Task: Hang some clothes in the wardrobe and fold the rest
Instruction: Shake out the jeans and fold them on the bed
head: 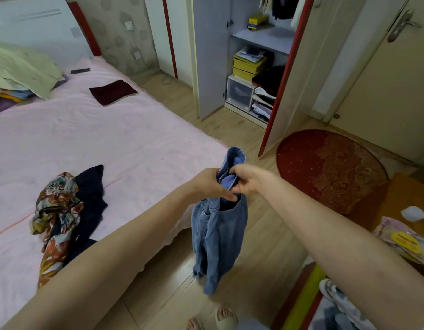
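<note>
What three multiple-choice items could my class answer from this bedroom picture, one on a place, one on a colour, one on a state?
1. Where does the folded dark red cloth lie?
A. on the pink bed
B. on the wardrobe shelf
C. on the round rug

2. What colour is the garment held by both hands?
A. green
B. denim blue
C. white

3. How do the wardrobe doors stand?
A. shut
B. removed
C. open

Key: 1 A, it rests flat on the bed. 2 B, the left hand and right hand grip faded blue denim. 3 C, shelves and hanging clothes show inside.
</note>
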`<action>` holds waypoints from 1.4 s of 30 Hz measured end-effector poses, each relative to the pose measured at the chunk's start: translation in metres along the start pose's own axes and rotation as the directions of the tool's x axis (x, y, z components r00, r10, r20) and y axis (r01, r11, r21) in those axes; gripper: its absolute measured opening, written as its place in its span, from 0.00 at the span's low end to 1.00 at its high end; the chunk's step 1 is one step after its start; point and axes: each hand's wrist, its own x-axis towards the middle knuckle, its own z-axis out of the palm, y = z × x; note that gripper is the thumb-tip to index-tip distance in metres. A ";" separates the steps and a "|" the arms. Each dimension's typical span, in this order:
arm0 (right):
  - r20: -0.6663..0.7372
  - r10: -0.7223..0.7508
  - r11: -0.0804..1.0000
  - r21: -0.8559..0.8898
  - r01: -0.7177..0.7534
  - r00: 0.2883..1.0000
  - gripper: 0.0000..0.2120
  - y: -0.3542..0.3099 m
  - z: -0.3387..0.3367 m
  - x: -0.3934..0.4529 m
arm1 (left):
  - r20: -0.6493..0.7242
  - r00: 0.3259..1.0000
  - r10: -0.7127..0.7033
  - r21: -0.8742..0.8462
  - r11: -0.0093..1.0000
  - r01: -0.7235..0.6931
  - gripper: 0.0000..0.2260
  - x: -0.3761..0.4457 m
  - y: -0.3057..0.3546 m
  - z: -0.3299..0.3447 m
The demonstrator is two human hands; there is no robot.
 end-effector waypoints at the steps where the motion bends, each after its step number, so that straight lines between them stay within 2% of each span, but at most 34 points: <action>1: 0.010 0.001 0.999 0.042 -0.001 1.000 0.13 0.000 0.002 -0.001 | -0.044 0.999 0.024 0.075 0.997 -0.021 0.16 -0.001 -0.001 0.000; 4: 0.046 0.017 1.000 0.018 -0.017 0.999 0.13 0.006 0.001 -0.006 | -0.057 0.992 0.116 0.319 0.943 -0.092 0.09 -0.006 -0.002 -0.003; 8: -0.029 0.018 0.936 -0.351 -0.027 0.999 0.19 0.017 -0.008 -0.013 | -0.034 0.975 0.219 0.440 0.879 -0.182 0.07 -0.010 -0.013 -0.013; 10: -0.093 -0.062 0.914 -0.405 0.019 0.994 0.23 0.022 -0.019 -0.011 | -0.049 0.967 0.250 0.474 0.858 -0.198 0.08 -0.011 -0.021 -0.016; 12: -0.181 -0.298 0.869 -0.458 0.188 0.937 0.18 0.027 -0.032 -0.007 | -0.060 0.960 0.273 0.465 0.859 -0.215 0.07 -0.012 -0.028 -0.019; 13: -0.205 -0.479 0.776 -0.553 0.303 0.853 0.13 0.028 -0.040 -0.007 | -0.063 0.958 0.279 0.455 0.862 -0.222 0.08 -0.013 -0.031 -0.021; 14: -0.168 -0.662 0.615 -0.678 0.401 0.731 0.08 0.028 -0.050 -0.006 | -0.060 0.957 0.284 0.446 0.865 -0.229 0.10 -0.014 -0.034 -0.024; 15: -0.045 -0.801 0.394 -0.790 0.470 0.597 0.06 0.029 -0.059 -0.008 | -0.051 0.957 0.287 0.438 0.867 -0.237 0.11 -0.015 -0.035 -0.026; 16: 0.152 -0.866 0.124 -0.857 0.500 0.477 0.12 0.028 -0.067 -0.010 | -0.042 0.956 0.290 0.432 0.868 -0.245 0.12 -0.015 -0.037 -0.030; 18: 0.557 -0.776 -0.397 -0.796 0.458 0.295 0.22 0.029 -0.077 -0.008 | -0.003 0.955 0.297 0.433 0.861 -0.266 0.11 -0.017 -0.040 -0.037; 19: 0.699 -0.685 -0.598 -0.701 0.390 0.206 0.23 0.029 -0.081 -0.004 | 0.023 0.955 0.294 0.437 0.857 -0.275 0.11 -0.019 -0.042 -0.041; 20: 0.789 -0.598 -0.723 -0.607 0.329 0.141 0.20 0.031 -0.082 0.000 | 0.052 0.957 0.286 0.440 0.854 -0.279 0.11 -0.021 -0.043 -0.044; 22: 0.886 -0.456 -0.847 -0.461 0.265 0.084 0.11 0.031 -0.079 0.002 | 0.095 0.960 0.263 0.436 0.856 -0.278 0.11 -0.024 -0.047 -0.050; 23: 0.914 -0.401 -0.877 -0.404 0.260 0.065 0.08 0.029 -0.077 0.001 | 0.113 0.963 0.245 0.431 0.861 -0.269 0.12 -0.025 -0.050 -0.053; 25: 0.950 -0.309 -0.905 -0.307 0.295 0.041 0.12 0.027 -0.075 -0.002 | 0.139 0.972 0.189 0.409 0.883 -0.230 0.15 -0.027 -0.055 -0.060; 27: 0.980 -0.197 -0.918 -0.193 0.348 0.024 0.11 0.026 -0.070 -0.005 | 0.145 0.981 0.129 0.415 0.892 -0.178 0.19 -0.027 -0.060 -0.067; 30: 0.999 -0.017 -0.907 -0.032 0.419 0.039 0.06 0.026 -0.062 -0.006 | 0.146 0.986 0.080 0.458 0.878 -0.139 0.20 -0.025 -0.066 -0.070; 32: 0.992 0.015 -0.873 -0.048 0.485 0.125 0.08 0.024 -0.056 -0.005 | 0.170 0.983 0.069 0.471 0.871 -0.143 0.20 -0.023 -0.066 -0.066; 34: 0.960 -0.043 -0.808 -0.198 0.556 0.278 0.08 0.024 -0.050 -0.003 | 0.190 0.980 0.065 0.474 0.868 -0.150 0.20 -0.022 -0.067 -0.061; 36: 0.911 -0.081 -0.748 -0.325 0.579 0.405 0.15 0.029 -0.045 0.001 | 0.199 0.978 0.065 0.462 0.874 -0.152 0.19 -0.021 -0.067 -0.062; 38: 0.897 -0.105 -0.711 -0.371 0.598 0.430 0.20 0.035 -0.039 0.005 | 0.187 0.980 0.071 0.444 0.884 -0.148 0.19 -0.021 -0.065 -0.066; 42: 0.852 -0.232 -0.669 -0.490 0.558 0.469 0.16 0.038 -0.019 0.014 | 0.142 0.987 0.080 0.355 0.927 -0.126 0.17 -0.023 -0.062 -0.080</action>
